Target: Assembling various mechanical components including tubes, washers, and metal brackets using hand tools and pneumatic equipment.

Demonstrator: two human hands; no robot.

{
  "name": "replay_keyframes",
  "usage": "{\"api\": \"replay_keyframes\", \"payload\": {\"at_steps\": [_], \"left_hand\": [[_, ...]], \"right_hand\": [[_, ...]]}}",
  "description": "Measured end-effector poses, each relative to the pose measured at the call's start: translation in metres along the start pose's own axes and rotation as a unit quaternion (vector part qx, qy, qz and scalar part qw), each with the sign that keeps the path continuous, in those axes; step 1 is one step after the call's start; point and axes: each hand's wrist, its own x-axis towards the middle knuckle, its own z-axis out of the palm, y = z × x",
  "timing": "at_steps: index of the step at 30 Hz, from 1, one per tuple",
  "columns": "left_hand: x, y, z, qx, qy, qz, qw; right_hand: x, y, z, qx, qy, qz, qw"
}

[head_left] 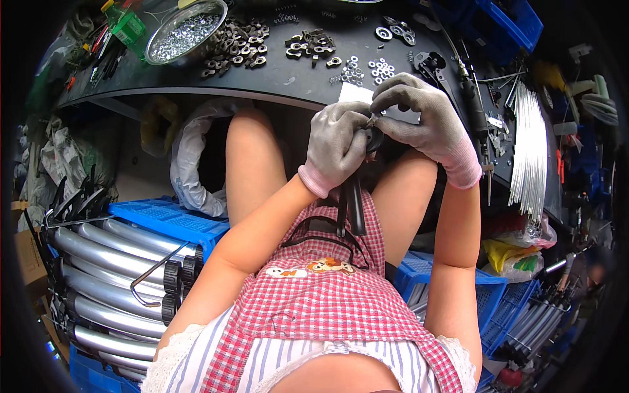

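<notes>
Over my lap, at the table's front edge, my left hand [334, 145], in a grey glove with a pink cuff, is closed round a black part [374, 139]. Two dark straight legs [354, 208] hang below that hand, seemingly from the same part. Gloved alike, my right hand [422, 121] curls in from the right, thumb and forefinger pinched against the top of the part. A tiny metallic bit shows between the fingertips, too small to name. Just beyond my hands lie small washers [381, 71] and springs [354, 71] on the dark tabletop [288, 80].
A metal bowl [152, 54] of small hardware stands far left beside a green bottle [128, 29]. Dark metal clips [242, 46] lie in heaps. At right hang a power screwdriver [477, 108] and a bundle of thin rods [529, 154]. Silver tubes [111, 278] fill a blue crate at left.
</notes>
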Motion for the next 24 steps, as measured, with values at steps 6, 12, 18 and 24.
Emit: {"api": "replay_keyframes", "payload": {"at_steps": [6, 12, 18, 24], "left_hand": [[0.003, -0.006, -0.002, -0.006, -0.007, -0.007, 1.000], [0.006, 0.009, 0.012, 0.007, -0.031, -0.021, 0.999], [-0.026, -0.010, -0.006, 0.037, -0.054, -0.067, 0.996], [-0.026, -0.020, 0.001, 0.004, -0.046, -0.065, 0.997]], "right_hand": [[0.009, 0.007, -0.005, -0.039, -0.029, -0.085, 0.995], [-0.009, 0.003, -0.020, -0.038, -0.023, -0.043, 0.998], [-0.004, 0.014, 0.012, 0.047, -0.038, -0.038, 0.997], [-0.007, 0.001, 0.011, -0.091, -0.003, 0.004, 0.996]]}}
